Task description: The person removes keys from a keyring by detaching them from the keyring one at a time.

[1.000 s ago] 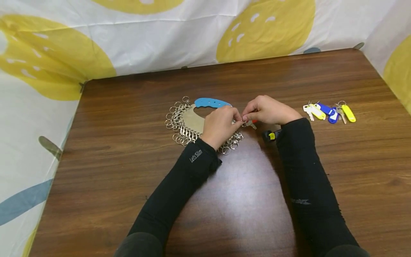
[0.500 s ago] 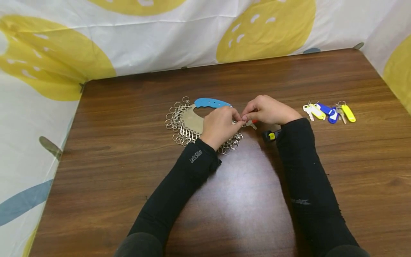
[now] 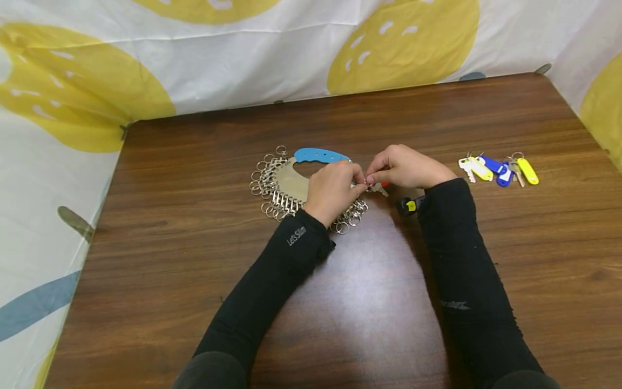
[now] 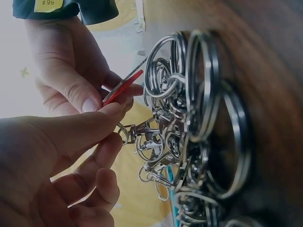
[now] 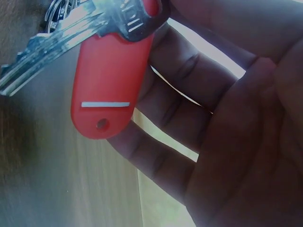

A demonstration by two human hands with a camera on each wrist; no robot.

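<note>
A curved metal plate (image 3: pixel 290 181) with a blue handle (image 3: pixel 320 155) lies on the table. Clips with split rings (image 3: pixel 262 178) hang along its edge. At the plate's right end, my left hand (image 3: pixel 332 186) pinches a split ring (image 4: pixel 123 134) joined to one of these clips. Against it, thumb and fingers of my right hand (image 3: pixel 405 166) pinch a silver key (image 5: pixel 71 35) with a red key tag (image 5: pixel 110 75). The two hands' fingertips meet. They hide how the key and the ring join.
Several keys with a yellow tag (image 3: pixel 527 172) and other yellow and blue tags (image 3: pixel 492 164) lie to the right on the wooden table (image 3: pixel 194 259). A patterned cloth (image 3: pixel 252 59) stands along the table's back and sides.
Both hands stay in place at the ring, with only slight motion at the fingertips. The plate and the loose keys have not moved.
</note>
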